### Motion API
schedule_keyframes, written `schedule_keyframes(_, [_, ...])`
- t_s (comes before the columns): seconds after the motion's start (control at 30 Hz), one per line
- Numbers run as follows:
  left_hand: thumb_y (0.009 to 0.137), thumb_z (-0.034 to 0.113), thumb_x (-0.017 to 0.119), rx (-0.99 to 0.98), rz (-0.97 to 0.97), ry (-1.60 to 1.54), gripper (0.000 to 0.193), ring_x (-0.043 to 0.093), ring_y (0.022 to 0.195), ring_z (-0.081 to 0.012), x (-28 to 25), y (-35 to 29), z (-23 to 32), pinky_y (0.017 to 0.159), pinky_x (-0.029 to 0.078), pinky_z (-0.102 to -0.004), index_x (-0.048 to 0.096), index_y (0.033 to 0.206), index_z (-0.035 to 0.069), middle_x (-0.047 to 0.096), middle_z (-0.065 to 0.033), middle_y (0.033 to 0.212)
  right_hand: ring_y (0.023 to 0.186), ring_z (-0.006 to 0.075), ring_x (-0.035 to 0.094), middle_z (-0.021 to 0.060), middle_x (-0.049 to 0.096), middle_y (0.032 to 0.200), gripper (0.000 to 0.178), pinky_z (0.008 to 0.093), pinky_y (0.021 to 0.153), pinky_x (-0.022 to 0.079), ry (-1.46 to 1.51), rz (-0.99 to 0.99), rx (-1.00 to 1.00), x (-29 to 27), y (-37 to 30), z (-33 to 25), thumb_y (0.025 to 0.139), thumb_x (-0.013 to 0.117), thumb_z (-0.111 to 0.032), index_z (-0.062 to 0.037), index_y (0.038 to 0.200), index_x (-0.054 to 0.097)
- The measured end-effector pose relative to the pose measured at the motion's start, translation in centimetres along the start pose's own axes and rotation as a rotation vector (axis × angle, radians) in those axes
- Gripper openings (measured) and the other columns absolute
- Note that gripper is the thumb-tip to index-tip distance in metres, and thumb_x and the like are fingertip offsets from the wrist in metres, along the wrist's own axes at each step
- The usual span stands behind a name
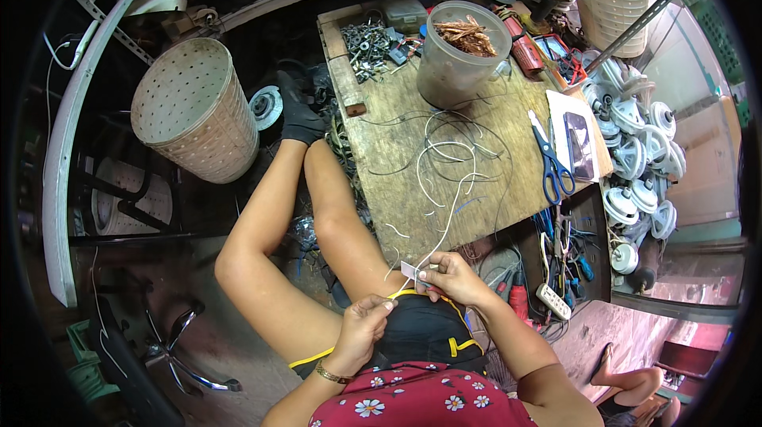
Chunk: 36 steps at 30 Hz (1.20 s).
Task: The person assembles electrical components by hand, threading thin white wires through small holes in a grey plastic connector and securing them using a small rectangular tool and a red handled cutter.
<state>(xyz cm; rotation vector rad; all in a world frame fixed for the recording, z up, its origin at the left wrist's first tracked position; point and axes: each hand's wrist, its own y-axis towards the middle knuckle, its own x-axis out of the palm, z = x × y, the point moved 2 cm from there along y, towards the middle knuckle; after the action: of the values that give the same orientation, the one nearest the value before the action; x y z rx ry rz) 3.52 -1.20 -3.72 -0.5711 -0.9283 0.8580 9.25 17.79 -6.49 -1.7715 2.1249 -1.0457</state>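
My left hand (pixel 365 333) is closed in a pinch on one end of a white electrical wire (pixel 452 217), just above my lap. My right hand (pixel 451 278), a little farther off and to the right, grips the same wire between thumb and fingers. A small flat pale piece (pixel 409 270), perhaps a blade, sticks out at the right fingertips against the wire; its exact kind is unclear. From there the wire runs up onto the wooden table (pixel 389 173) and curls in loops. Short white wire offcuts (pixel 398 231) lie near the table's front edge.
A plastic tub (pixel 454 70) of copper wire stands at the table's back. Blue-handled scissors (pixel 553 169) and a phone (pixel 579 145) lie at its right. Metal parts (pixel 367 50) are heaped at the back left. A perforated basket (pixel 198 109) stands left; white fan-like parts (pixel 635 153) are stacked right.
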Motion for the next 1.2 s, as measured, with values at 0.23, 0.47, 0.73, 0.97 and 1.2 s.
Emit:
schedule_keyframes(0.23, [0.092,0.012,0.052,-0.213,-0.117,-0.2,0.012,0.022,0.037,-0.003,0.1,0.8,-1.1,0.037,0.019,-0.0196,0.06,0.093,0.003,0.026,0.0077,0.046,0.053,0.0099,0.052,0.0071,0.061,0.071,0.015,0.0223,0.047,0.041,-0.014,-0.005,-0.036,0.4,0.4,-0.1,0.089,0.056,-0.01,0.0019,0.099,0.055])
schedule_keyframes(0.47, [0.094,0.013,0.047,-0.192,-0.156,-0.179,0.015,0.022,0.037,-0.0039,-0.5,1.1,-0.9,0.036,0.02,-0.0195,0.06,0.093,0.004,0.025,0.0075,0.045,0.053,0.0093,0.053,0.0075,0.062,0.071,0.012,0.0211,0.048,0.042,-0.037,0.053,-0.027,0.3,-0.1,-1.1,0.088,0.056,-0.007,0.0015,0.096,0.056])
schedule_keyframes(0.73, [0.095,0.016,0.046,-0.363,-0.29,-0.45,0.016,0.021,0.038,-0.005,-0.7,1.0,-1.4,0.038,0.021,-0.0201,0.058,0.097,0.007,0.022,0.0069,0.045,0.054,0.0083,0.053,0.0068,0.062,0.072,0.013,0.0215,0.047,0.041,0.012,-0.013,-0.044,-1.7,0.7,-0.5,0.087,0.06,-0.009,0.0015,0.092,0.057])
schedule_keyframes(0.97, [0.095,0.014,0.045,-0.255,-0.222,-0.3,0.016,0.021,0.038,-0.0041,-0.2,1.1,-1.0,0.038,0.02,-0.02,0.058,0.096,0.005,0.024,0.0071,0.046,0.06,0.0095,0.057,0.0071,0.062,0.074,0.013,0.022,0.051,0.046,0.04,0.074,-0.094,-1.9,0.6,-0.6,0.087,0.059,-0.009,0.0019,0.094,0.055])
schedule_keyframes(1.2, [0.093,0.012,0.049,-0.163,-0.133,-0.126,0.013,0.021,0.037,-0.0028,0.2,0.8,-0.6,0.037,0.017,-0.0191,0.059,0.092,0.003,0.025,0.008,0.046,0.059,0.0093,0.058,0.0069,0.063,0.075,0.015,0.0222,0.05,0.047,-0.031,0.064,-0.04,-2.1,0.4,-1.2,0.087,0.06,-0.011,0.0014,0.095,0.055])
